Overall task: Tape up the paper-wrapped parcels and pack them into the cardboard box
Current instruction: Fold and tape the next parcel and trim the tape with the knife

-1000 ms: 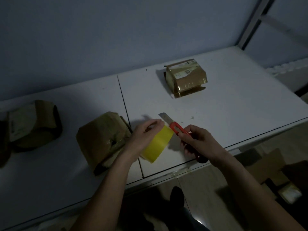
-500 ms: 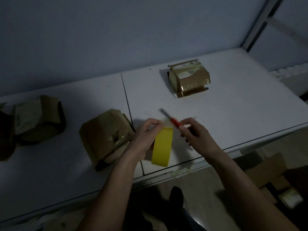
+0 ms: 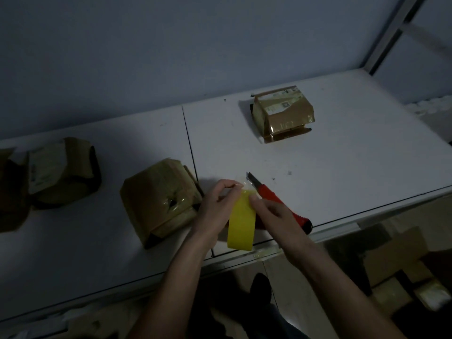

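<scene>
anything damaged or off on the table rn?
Yes. The nearest parcel has a dark hole in its taped front face, beside the left hand. The red utility knife lies on the table with its blade extended, partly under the right hand.

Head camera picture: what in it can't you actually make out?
- Leftmost brown paper parcel: cut off by the left edge.
- White label on the far taped parcel: print too small and dim.
- Red utility knife: middle hidden under the right hand.
- Yellow tape roll: its core hidden behind the left hand.
- Cardboard box on the floor: dark, contents unclear.
</scene>
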